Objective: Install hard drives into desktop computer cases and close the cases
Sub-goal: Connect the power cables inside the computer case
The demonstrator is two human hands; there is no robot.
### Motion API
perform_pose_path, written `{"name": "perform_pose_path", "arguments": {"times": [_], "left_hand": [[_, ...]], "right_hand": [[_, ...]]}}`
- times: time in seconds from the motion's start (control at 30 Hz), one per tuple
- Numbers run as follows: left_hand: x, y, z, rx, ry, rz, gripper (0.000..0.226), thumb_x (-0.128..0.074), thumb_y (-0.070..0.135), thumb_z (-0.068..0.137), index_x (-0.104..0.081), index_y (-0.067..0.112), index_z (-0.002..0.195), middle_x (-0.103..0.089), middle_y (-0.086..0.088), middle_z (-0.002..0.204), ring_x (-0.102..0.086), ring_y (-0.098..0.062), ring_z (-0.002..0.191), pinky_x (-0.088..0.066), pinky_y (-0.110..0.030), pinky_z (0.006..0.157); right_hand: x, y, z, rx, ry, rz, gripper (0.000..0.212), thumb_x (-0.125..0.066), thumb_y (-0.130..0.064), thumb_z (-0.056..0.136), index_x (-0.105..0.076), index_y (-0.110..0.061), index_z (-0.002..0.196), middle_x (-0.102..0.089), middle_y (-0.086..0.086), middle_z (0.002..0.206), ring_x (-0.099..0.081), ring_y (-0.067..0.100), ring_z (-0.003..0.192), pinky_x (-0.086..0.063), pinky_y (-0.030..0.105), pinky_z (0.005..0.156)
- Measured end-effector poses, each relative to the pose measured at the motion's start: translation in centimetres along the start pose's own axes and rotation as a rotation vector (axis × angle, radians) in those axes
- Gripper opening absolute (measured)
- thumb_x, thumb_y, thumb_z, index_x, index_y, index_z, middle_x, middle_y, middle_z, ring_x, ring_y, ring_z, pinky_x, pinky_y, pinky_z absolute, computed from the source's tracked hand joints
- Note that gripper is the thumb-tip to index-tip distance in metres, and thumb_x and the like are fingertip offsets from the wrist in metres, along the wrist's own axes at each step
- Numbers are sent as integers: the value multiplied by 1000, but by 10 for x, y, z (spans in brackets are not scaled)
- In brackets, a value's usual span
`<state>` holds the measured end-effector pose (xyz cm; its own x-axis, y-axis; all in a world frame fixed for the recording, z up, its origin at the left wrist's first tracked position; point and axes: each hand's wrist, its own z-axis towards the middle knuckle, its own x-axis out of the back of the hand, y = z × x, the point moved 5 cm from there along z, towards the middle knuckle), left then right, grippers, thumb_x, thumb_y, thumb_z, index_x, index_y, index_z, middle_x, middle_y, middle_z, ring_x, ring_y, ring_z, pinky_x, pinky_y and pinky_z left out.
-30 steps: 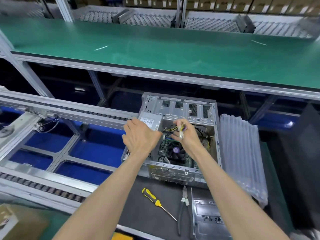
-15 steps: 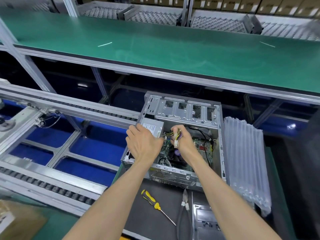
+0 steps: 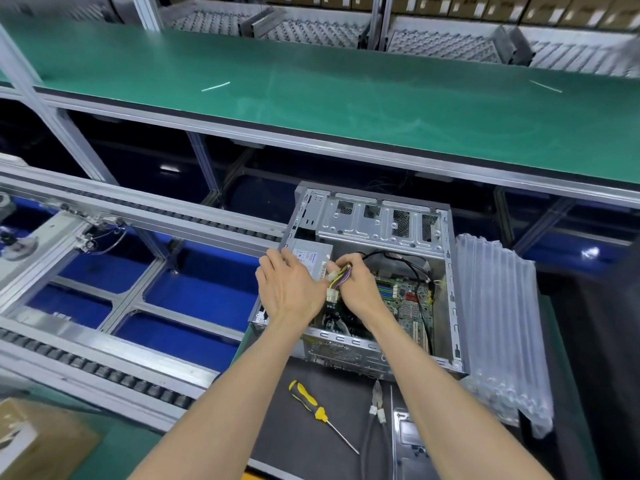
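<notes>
Head view: open case [image 3: 450, 289] beneath both hands, cable bundle [image 3: 337, 277] in right hand [image 3: 360, 285].

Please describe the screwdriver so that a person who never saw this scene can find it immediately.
Find the open computer case on the dark mat. On the mat just in front of it lies the screwdriver. Its yellow and black handle sets it apart from the grey-handled pliers beside it.

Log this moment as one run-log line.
right hand: grips cable bundle | left hand: over power supply | case: open
</notes>
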<state>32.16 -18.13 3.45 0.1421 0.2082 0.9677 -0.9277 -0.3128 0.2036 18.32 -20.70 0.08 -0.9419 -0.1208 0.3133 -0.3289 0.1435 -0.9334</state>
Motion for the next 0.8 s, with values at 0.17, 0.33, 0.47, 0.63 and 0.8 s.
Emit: {"name": "perform_pose_path", "arguments": {"times": [0.17, 0.33, 0.47, 0.63, 0.8], "left_hand": [[1, -28, 9, -5, -127, -344, 66, -48, 65, 88, -49, 20, 137, -40, -5, 134, -39, -28, 115, -41, -43, 98], [-9, -60, 27, 387, -432, -957, 33, -65, 22, 95, -67, 14, 127, -74, 1, 108, -69, -23, 100, -57, -41, 92], [-13, -64, 29, 446, -512, -1184, 17, -67, 10, 95, -74, 18, 108, -78, 2, 82, -76, -14, 73, -59, -25, 58], [-18, -68, 29, 508, -541, -1282, 45, -75, 11, 89, -65, 14, 132, -79, -4, 95, -77, -18, 80, -62, -30, 65], [-22, -68, 32, 509, -560, -1313, 46, -78, 15, 86, -67, 16, 131, -79, -6, 95, -76, -24, 86, -63, -40, 75]], "right_hand": [[-4, -3, 5, -37, -8, -25, 29, -58, -47, 97, -47, -23, 110, -55, 2, 113, -60, 10, 92, -47, 26, 71], [-12, 1, 4, -214, -96, 222, 48, -61, -25, 98, -33, -31, 136, -41, 3, 135, -58, 23, 111, -62, 54, 73], [-20, 4, 0, -247, -213, 333, 77, -69, -35, 94, -17, -47, 149, -50, -7, 135, -59, 21, 117, -57, 59, 87], [-21, 2, 6, -156, -184, 305, 58, -68, -23, 95, -36, -39, 141, -63, -5, 126, -66, 17, 110, -55, 53, 94], [-22, 4, 13, -133, -156, 352, 49, -67, -15, 92, -45, -36, 130, -63, -5, 117, -69, 23, 104, -58, 56, 85]]}}
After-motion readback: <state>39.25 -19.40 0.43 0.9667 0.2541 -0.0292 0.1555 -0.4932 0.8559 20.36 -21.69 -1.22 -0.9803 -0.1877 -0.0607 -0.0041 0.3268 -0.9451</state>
